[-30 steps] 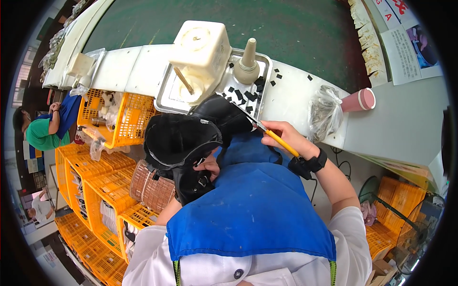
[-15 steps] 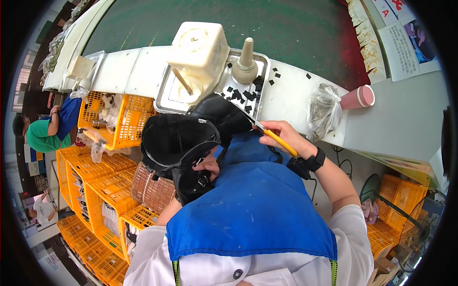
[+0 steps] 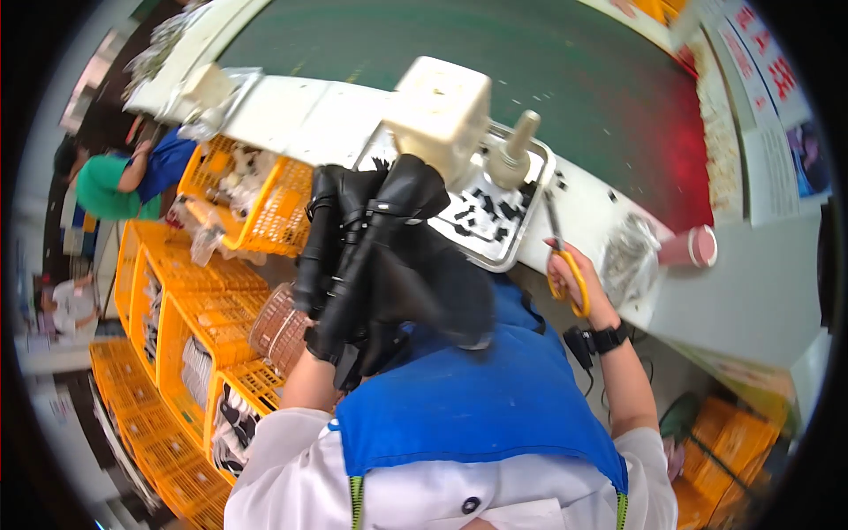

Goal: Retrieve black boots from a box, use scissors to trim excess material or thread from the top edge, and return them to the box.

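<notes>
Black leather boots (image 3: 367,238) with straps and buckles hang in front of my blue apron, their lower part smeared by motion. My left forearm (image 3: 305,380) runs up beneath them and bears their weight; the boots hide the fingers of that hand. To the right, my right hand (image 3: 576,278) is closed on the yellow handles of scissors (image 3: 553,221), whose dark blades point up beside the metal tray (image 3: 505,263). Small black pieces (image 3: 484,210) lie scattered in the tray, where a square whitish container (image 3: 442,110) and a cone-topped bottle (image 3: 511,161) also stand.
Behind the white bench edge lies a green surface (image 3: 495,53). A filled plastic bag (image 3: 627,256) and a pink cup (image 3: 689,247) sit at right. Yellow crates (image 3: 190,318) crowd the left, near a person in green (image 3: 115,185).
The boots have been lifted and turned, so several shafts now point upward. My right hand has drawn away from them to the right, with the scissors swung from aslant to blades up.
</notes>
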